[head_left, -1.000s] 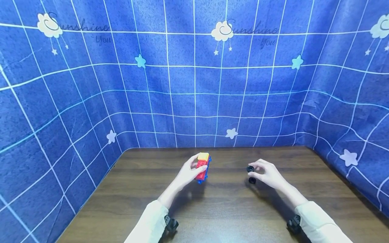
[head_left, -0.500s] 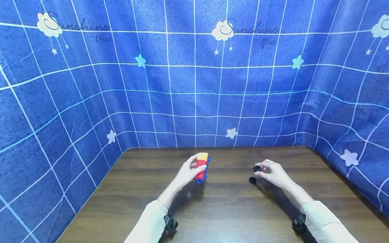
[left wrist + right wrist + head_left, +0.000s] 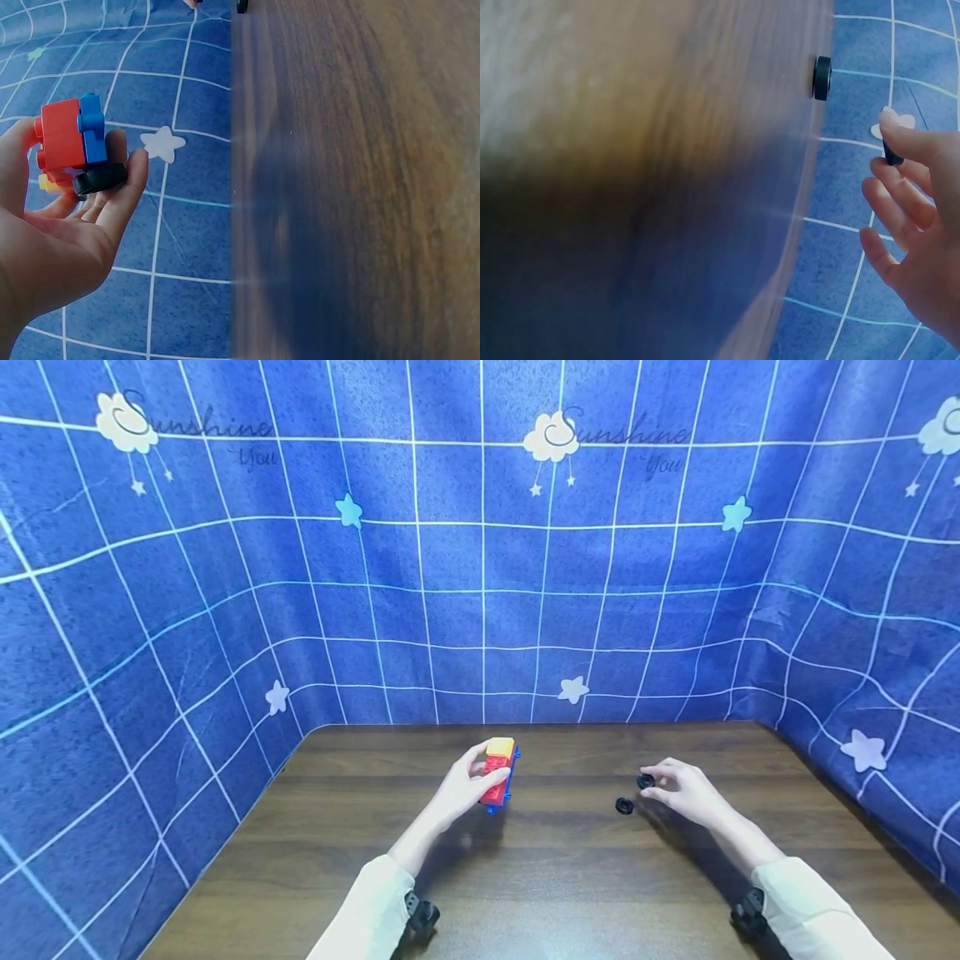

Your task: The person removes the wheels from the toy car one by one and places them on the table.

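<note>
My left hand (image 3: 457, 789) grips a toy car (image 3: 497, 792) made of red, yellow and blue building blocks, held above the table. In the left wrist view a black wheel (image 3: 100, 180) sits at one side of its blue base (image 3: 93, 129); in the head view, bare blue studs show along the base's right side. Between thumb and fingertips, my right hand (image 3: 693, 795) pinches a small black wheel (image 3: 645, 781). A loose black wheel (image 3: 624, 806) lies on the table just left of that hand; it also stands out in the right wrist view.
Under both hands is a brown wood-grain table (image 3: 555, 877). A blue curtain (image 3: 450, 560) with white grid lines, stars and clouds encloses its back and sides. A black wrist camera (image 3: 423, 917) is strapped to each sleeve.
My right hand has moved right with the pinched wheel, away from the loose wheel on the table. The left hand and toy car have hardly moved.
</note>
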`<state>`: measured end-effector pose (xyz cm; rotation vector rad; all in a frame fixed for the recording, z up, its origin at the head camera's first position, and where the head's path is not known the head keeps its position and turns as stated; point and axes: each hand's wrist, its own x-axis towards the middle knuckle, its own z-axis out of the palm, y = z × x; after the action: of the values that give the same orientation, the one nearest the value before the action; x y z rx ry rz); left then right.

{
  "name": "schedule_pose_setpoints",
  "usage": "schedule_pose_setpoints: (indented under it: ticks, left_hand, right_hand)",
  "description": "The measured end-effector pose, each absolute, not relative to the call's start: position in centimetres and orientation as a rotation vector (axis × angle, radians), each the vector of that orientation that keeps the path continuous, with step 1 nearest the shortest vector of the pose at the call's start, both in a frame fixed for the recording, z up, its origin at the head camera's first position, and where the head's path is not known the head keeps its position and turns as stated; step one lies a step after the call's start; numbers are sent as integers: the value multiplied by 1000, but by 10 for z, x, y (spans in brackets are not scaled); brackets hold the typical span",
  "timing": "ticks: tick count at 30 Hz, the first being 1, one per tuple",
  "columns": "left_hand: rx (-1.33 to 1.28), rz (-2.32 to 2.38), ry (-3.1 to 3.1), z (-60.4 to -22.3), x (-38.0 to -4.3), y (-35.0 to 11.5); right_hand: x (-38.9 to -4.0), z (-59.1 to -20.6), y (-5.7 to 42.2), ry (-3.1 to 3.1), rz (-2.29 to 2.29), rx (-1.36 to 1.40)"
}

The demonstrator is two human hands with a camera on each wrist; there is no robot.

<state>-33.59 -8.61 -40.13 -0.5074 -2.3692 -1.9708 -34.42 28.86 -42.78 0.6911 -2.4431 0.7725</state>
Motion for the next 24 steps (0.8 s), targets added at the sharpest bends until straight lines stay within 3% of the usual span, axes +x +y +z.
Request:
schedule_pose_setpoints:
  ticks: [9, 17, 24]
  left_hand:
    - [-514, -1943, -2380, -403, -337, -87]
    - [-538, -1933, -2391, -382, -318, -86]
    - [-522, -1951, -2369, -394, -329, -86]
  right_hand:
    - [-345, -429, 293, -2510, 728, 680]
    - [-345, -427, 296, -2637, 735, 657]
    - [-348, -428, 300, -2646, 749, 642]
